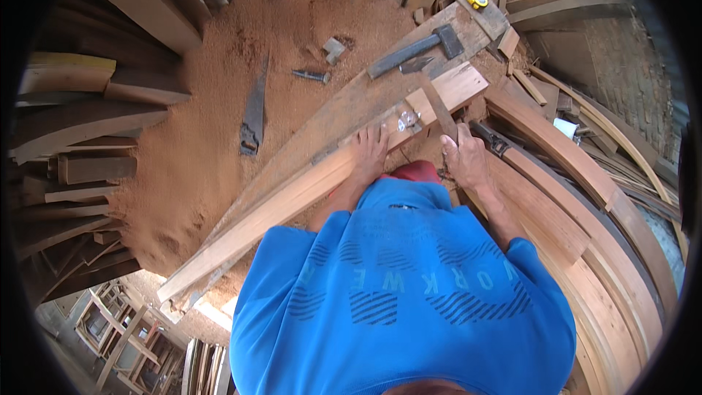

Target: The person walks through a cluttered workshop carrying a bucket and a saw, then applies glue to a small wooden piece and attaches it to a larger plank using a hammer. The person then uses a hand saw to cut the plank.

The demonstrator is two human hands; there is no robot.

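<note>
A long, pale wooden beam (292,208) lies slantwise across a wide plank (322,126). My left hand (371,148) rests on the beam with its fingers stretched out. My right hand (466,155) is closed round the lower end of a flat brown bar (436,101), whose far end lies over the beam. Whether the bar is wood or metal I cannot tell. Between my hands, a small shiny patch (407,118) shows at a notch-like spot on the beam. Beyond the beam lie a hammer (420,50) and a pointed blade (416,65).
A yellow tape measure (477,0) sits at the plank's far end. On the sawdust (190,168) lie a handsaw (253,113), a dark metal bolt-like piece (312,75) and a grey block (333,50). Curved timbers (585,168) crowd the right; stacked boards (95,117) line the left.
</note>
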